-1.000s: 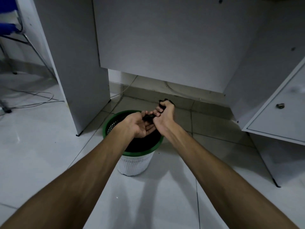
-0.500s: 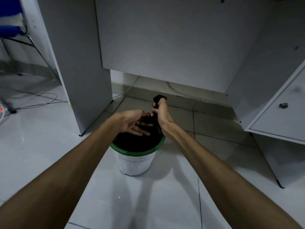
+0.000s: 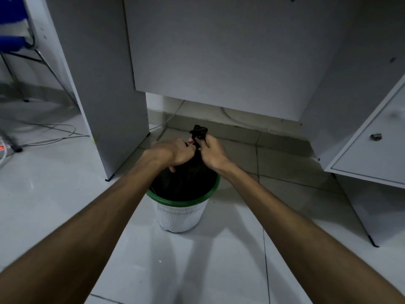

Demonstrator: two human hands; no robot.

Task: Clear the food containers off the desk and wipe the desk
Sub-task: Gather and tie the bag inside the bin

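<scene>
Head camera looks down past both my bare forearms at a waste bin standing on the pale tiled floor, in the knee space under a white desk. The bin has white ribbed walls and a green rim, and a black bag lines it and fills its mouth.

My left hand is curled closed over the gathered neck of the bag, knuckles up, with the fingers wrapped down around the dark plastic on the left side. My right hand is closed too, pinching the same neck from the right; its fingertips meet the left hand at the twist. The two hands touch each other just above the bin's far rim.

A small bunched tuft of the bag sticks up above and between my hands, beyond the fingertips. Below the hands the plastic spreads out wide and drops into the bin.

To the right, an open cabinet door with a small metal knob leans into view. Loose cables lie on the floor at the left, well apart from the bin.
</scene>
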